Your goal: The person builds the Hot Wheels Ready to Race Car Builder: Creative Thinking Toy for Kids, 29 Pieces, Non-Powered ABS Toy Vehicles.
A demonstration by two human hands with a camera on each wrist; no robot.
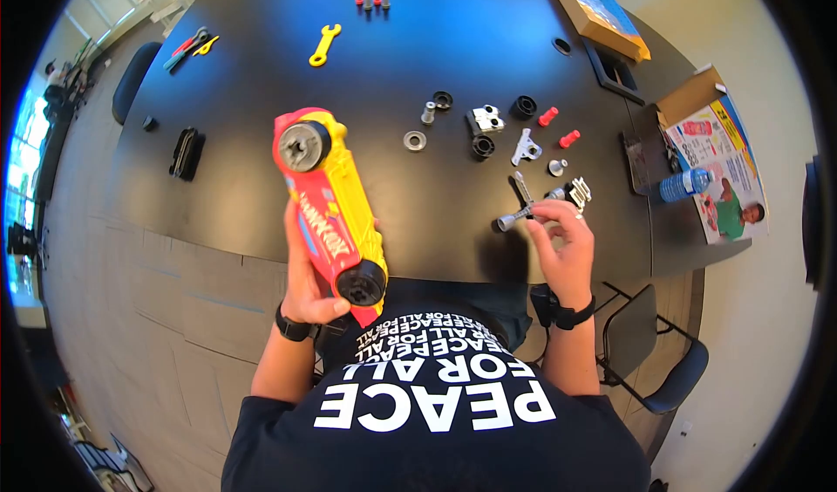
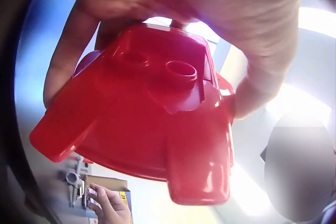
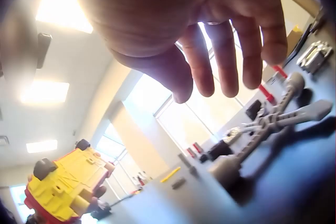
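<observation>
My left hand [image 1: 307, 274] grips a red and yellow toy car [image 1: 336, 204], tilted with its yellow underside to the right and two black wheels facing up. Glossy red bodywork [image 2: 142, 114] fills the left wrist view, fingers and thumb spread over its sides. My right hand [image 1: 565, 252] hovers at the table's near side, fingers loosely extended and nothing between them. Just beyond its fingertips lies a grey cross-shaped axle piece [image 3: 268, 124] on the table. Close by are a silver engine-like piece [image 1: 579, 193] and a small grey knob-shaped part [image 1: 558, 167].
Farther out lie black wheels [image 1: 523, 106], a silver ring [image 1: 414, 140], a grey bracket [image 1: 526, 147], red bolts [image 1: 569, 139] and a yellow wrench [image 1: 325, 45]. A water bottle [image 1: 684, 185] and an open box [image 1: 724, 160] stand right. A black case [image 1: 185, 153] sits left.
</observation>
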